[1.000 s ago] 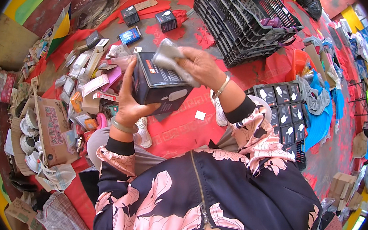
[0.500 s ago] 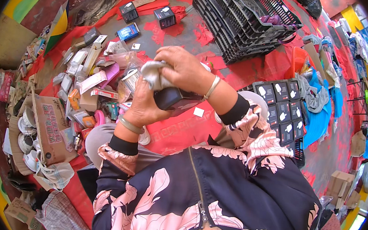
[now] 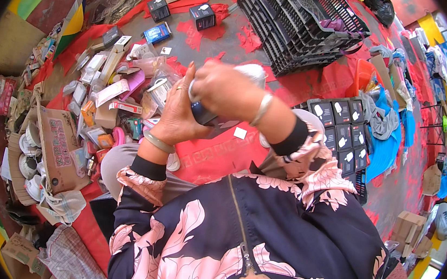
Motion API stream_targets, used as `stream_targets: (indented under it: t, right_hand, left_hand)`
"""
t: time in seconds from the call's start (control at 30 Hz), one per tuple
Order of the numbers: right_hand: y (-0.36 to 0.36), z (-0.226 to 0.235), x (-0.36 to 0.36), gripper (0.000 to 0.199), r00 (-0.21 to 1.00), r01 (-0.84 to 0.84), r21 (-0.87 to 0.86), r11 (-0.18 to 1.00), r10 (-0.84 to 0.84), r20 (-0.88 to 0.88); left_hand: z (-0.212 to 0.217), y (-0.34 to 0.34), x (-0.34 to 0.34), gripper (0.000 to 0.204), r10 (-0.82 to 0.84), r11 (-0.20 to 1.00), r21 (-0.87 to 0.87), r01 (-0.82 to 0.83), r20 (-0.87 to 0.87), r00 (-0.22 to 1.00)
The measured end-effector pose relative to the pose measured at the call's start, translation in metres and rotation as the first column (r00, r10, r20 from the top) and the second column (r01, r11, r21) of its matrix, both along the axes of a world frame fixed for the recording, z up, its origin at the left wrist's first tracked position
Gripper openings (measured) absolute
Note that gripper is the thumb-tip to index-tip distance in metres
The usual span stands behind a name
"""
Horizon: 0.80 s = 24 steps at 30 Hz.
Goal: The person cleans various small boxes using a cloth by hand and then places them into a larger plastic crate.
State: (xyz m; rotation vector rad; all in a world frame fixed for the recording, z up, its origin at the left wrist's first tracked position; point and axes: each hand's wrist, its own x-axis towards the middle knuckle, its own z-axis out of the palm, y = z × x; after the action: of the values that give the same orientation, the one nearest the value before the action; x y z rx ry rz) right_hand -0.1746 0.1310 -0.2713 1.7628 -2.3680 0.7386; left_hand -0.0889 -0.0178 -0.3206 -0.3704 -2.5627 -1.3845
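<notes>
Cloth (image 3: pixel 253 74) has moved from the right hand's left side to beyond its knuckles since the last frame. Right hand (image 3: pixel 222 89) curled over, gripping it, motion-blurred. Left hand (image 3: pixel 176 114) cupped, fingers up, holding one black box (image 3: pixel 202 115) between the hands; mostly hidden, print unreadable. To the right, tray of like boxes (image 3: pixel 345 137): at least eight visible, sleeve covers some. Farther out on the floor: one blue box (image 3: pixel 157 33), two black cartons (image 3: pixel 202 16). Crate stack (image 3: pixel 294 32) cut off at top; can't count layers.
</notes>
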Motion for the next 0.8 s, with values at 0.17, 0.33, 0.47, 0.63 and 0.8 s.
stream_targets:
  t: [0.17,0.33,0.47,0.63,0.8]
  right_hand:
    - [-0.007,-0.01,-0.014,0.008,0.989,0.078,-0.047,0.996,-0.072,0.129]
    - [0.013,-0.038,-0.072,0.02,0.688,0.659,0.037,0.751,-0.622,0.375]
    - [0.037,-0.017,-0.086,0.028,0.143,0.649,-0.394,0.651,0.404,0.904]
    - [0.017,-0.026,-0.051,0.035,0.458,0.184,-0.159,0.97,0.058,0.887]
    - [0.021,-0.024,-0.053,0.034,0.116,0.161,-0.17,0.972,0.153,0.981]
  left_hand:
    - [0.001,-0.002,0.001,0.127,0.015,0.999,-0.034,-0.015,-0.008,1.0]
    - [0.011,0.001,0.006,0.12,-0.026,0.983,0.185,0.01,0.083,0.996]
    - [0.027,-0.008,0.0,0.111,-0.114,0.723,0.69,-0.045,0.183,0.976]
    - [0.021,-0.016,-0.005,0.106,-0.051,0.638,0.766,-0.079,0.144,0.988]
    - [0.017,-0.022,-0.002,0.095,-0.082,0.508,0.845,-0.167,0.241,0.967]
